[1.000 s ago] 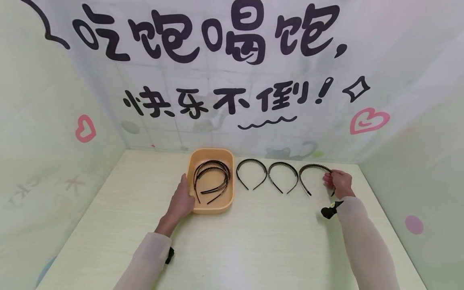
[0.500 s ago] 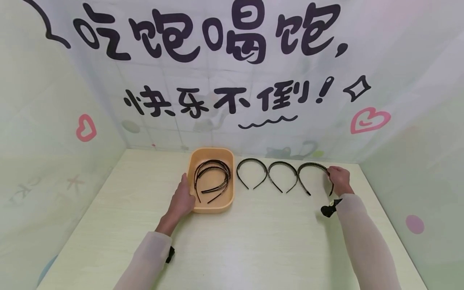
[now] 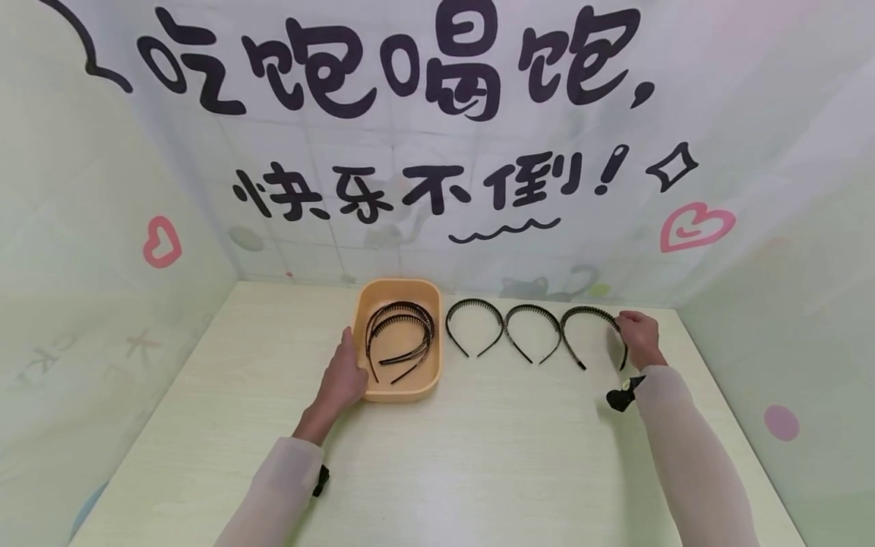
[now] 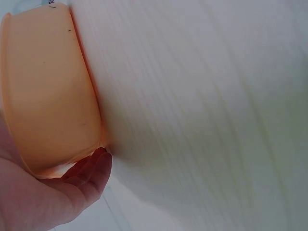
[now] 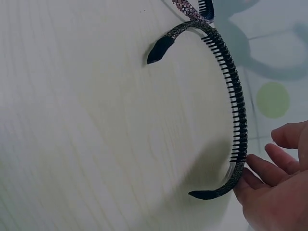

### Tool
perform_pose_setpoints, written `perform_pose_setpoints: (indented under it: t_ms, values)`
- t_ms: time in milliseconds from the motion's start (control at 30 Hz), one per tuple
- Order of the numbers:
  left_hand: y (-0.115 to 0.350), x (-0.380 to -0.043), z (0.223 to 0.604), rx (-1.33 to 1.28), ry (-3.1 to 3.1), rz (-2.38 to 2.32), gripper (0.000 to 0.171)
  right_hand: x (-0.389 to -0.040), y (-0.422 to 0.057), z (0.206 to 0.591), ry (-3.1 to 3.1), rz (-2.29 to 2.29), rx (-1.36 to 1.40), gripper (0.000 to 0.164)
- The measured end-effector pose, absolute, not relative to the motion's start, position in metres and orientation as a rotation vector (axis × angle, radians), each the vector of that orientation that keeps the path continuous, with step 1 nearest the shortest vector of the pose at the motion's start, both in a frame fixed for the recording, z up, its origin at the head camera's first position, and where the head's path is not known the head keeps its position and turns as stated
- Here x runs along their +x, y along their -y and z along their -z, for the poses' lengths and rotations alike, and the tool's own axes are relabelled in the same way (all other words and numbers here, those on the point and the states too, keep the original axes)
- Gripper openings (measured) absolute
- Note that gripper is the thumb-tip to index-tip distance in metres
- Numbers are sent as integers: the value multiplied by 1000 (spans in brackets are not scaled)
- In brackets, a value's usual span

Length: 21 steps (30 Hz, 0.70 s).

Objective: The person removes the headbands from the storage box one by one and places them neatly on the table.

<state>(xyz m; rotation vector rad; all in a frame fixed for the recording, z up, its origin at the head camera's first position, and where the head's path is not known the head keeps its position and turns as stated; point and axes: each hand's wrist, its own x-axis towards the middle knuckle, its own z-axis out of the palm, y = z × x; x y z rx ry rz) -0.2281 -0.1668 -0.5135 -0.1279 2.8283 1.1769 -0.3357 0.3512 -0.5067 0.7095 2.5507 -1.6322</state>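
In the head view, grips the orange tray (image 3: 399,397) with the left hand (image 3: 343,372) and aligns, by all appearances, the rightmost headband (image 3: 589,309) on the table (image 3: 478,456) with the right hand (image 3: 640,338). In the left wrist view, curls round the tray's end. In the right wrist view, touches the headband loosely, as far as the angle shows, without clasping; next, probably calls for easing off.

On the back wall (image 3: 424,143) before you, you can read two lines of black Chinese characters: the upper line (image 3: 466,50) says “吃饱喝饱,” and the lower line (image 3: 434,199) says “快乐不倒!”, with a wavy underline (image 3: 504,232) beneath its right part. On your left wall (image 3: 82,197), the letters (image 3: 41,370) are too faint to read surely.
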Motion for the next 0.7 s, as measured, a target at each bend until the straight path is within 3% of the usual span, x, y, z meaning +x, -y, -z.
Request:
perform_pose_setpoints:
  t_ms: [267, 700]
  values:
    - [165, -229, 514, -139, -2839, -1176, 82, -334, -339, 495, -2724, 1552, 595, 47]
    - [166, -230, 516, -139, -2837, -1163, 83, -330, -275, 477, -2813, 1631, 376, 35]
